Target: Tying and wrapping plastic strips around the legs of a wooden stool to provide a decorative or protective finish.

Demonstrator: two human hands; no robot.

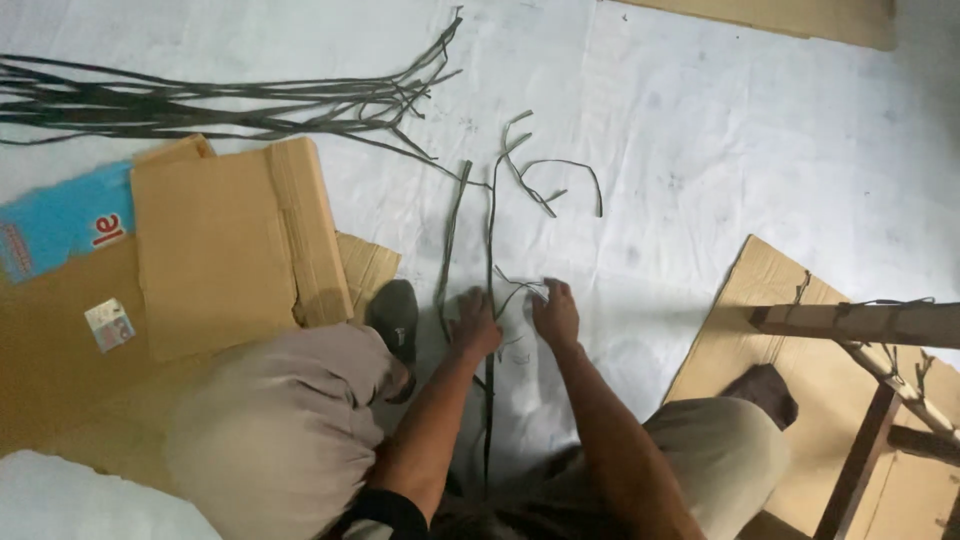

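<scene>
Between the knees, dark strips [490, 300] are pinned flat to the white sheet [700, 150]: left hand [476, 326] closed on one, right hand [556, 314] pinching thin strands just beside, presumably for sorting.

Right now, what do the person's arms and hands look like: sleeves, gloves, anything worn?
Both hands are bare: left hand, right hand, no gloves, rings or watch visible. Forearms are uncovered. A dark short sleeve with a thin red edge shows at the left upper arm. Right sleeve is out of view.
</scene>
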